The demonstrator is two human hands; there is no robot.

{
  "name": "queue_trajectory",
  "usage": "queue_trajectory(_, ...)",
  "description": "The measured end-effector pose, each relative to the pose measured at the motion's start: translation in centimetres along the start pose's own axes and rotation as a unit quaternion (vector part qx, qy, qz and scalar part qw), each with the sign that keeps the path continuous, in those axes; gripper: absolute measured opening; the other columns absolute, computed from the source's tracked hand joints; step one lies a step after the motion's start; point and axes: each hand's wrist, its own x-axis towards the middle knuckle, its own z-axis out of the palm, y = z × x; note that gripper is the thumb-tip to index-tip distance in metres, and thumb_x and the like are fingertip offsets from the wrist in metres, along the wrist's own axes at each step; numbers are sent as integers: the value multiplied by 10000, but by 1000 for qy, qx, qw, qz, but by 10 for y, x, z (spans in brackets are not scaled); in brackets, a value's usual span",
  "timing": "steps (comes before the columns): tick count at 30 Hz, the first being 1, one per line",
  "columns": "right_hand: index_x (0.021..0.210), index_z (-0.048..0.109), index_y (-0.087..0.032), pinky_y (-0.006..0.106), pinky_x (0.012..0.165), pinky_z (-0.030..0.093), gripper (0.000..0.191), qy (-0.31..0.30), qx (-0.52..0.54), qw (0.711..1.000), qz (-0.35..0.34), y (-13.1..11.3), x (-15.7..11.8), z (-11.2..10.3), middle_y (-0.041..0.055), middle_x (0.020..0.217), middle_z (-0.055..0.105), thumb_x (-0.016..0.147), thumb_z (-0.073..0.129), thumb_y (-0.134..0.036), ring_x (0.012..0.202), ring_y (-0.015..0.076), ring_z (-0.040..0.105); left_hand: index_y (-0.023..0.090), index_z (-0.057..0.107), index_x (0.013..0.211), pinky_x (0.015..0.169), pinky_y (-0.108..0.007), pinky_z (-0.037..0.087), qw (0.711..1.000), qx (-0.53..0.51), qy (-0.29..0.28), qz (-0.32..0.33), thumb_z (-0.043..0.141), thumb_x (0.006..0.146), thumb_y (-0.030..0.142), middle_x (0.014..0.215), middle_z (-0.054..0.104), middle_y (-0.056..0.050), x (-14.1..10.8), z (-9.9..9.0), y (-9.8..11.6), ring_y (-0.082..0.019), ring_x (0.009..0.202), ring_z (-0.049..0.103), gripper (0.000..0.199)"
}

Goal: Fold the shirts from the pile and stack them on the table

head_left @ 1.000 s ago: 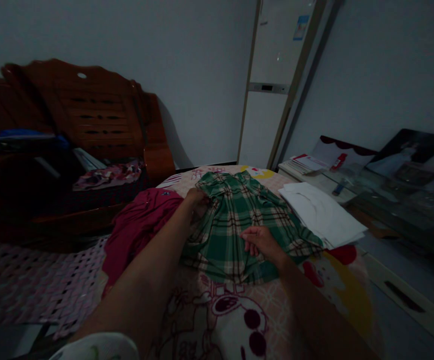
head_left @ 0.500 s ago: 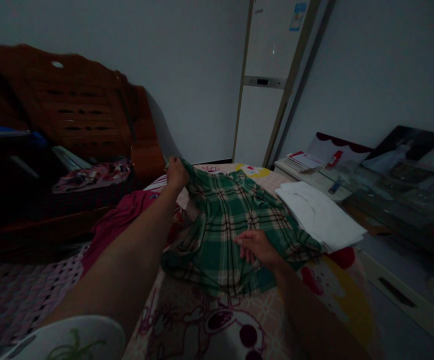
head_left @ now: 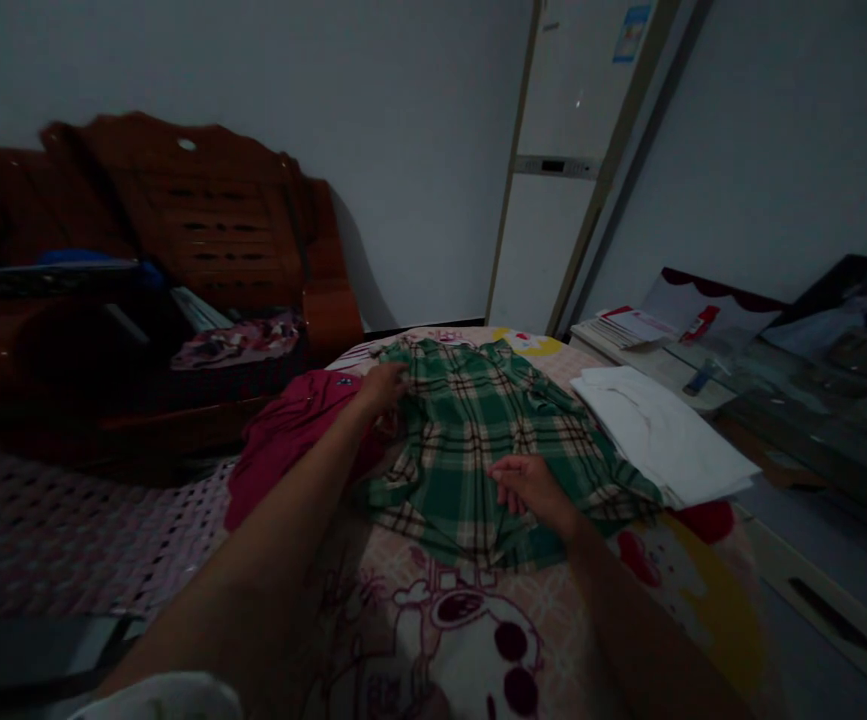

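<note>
A green plaid shirt [head_left: 470, 425] with cream and dark lines lies spread out on a pink patterned cloth [head_left: 553, 610]. My left hand [head_left: 386, 388] is at the shirt's left edge, just below its far left corner. Its dim fingers reach toward the fabric and look loosely extended; whether they touch it is hard to see. Over the middle of the shirt is my right hand [head_left: 527, 485], fingers curled in and thumb near the index finger, with no fabric seen pulled up in it. Left of the shirt lies a crumpled magenta garment [head_left: 283, 440].
White folded fabric [head_left: 658, 430] lies against the shirt's right side. A wooden bench [head_left: 208, 220] stands at the back left, a white upright cabinet unit [head_left: 545, 240] at the back. To the right is a glass-topped stand [head_left: 800, 400] with papers [head_left: 624, 328] beside it.
My left hand has lowered from the shirt's raised far left corner, which now lies flat. My right hand keeps nearly the same place over the shirt. The view has turned slightly left.
</note>
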Motion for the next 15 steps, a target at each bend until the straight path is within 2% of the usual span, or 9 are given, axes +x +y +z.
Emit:
queue_trajectory(3, 822, 646, -157, 194, 340, 296, 258, 15, -29, 999, -8, -3, 0, 3, -35, 499, 603, 744, 600, -397, 348, 91, 467, 159, 737, 892, 712, -259, 473, 995, -21, -88, 37, 548, 767, 273, 817, 731, -64, -44, -14, 2, -211, 784, 647, 254)
queue_trajectory(7, 823, 663, -160, 193, 376, 322, 146, 16, -81, 997, 0, -14, -3, 5, -45, 496, 587, 758, 575, -256, 372, 89, 477, 151, 690, 690, 592, -227, 398, 985, -59, -142, 73, 502, 817, 417, 641, 652, -26, -95, -38, 3, -158, 629, 573, 350)
queue_trajectory(10, 860, 687, -157, 206, 436, 387, 174, 13, -116, 993, -27, -20, -11, 7, -34, 539, 607, 754, 553, -187, 426, 101, 514, 161, 693, 716, 593, -226, 396, 969, -100, -213, 76, 585, 753, 484, 671, 663, -12, -125, -51, 1, -158, 642, 577, 342)
queue_trajectory(12, 861, 695, -157, 226, 489, 432, 184, 44, -134, 987, -73, -20, -20, 9, -9, 614, 648, 755, 547, -184, 497, 119, 561, 173, 710, 791, 630, -230, 421, 958, -130, -245, 68, 684, 658, 443, 765, 702, -13, -139, -55, -1, -171, 694, 604, 302)
queue_trajectory(15, 831, 708, -162, 252, 591, 468, 159, 85, -185, 966, -157, -20, -39, 12, 22, 727, 698, 758, 570, -197, 636, 148, 620, 183, 703, 782, 664, -236, 430, 964, -135, -223, 49, 727, 579, 339, 783, 708, -8, -154, -53, -4, -176, 719, 611, 257)
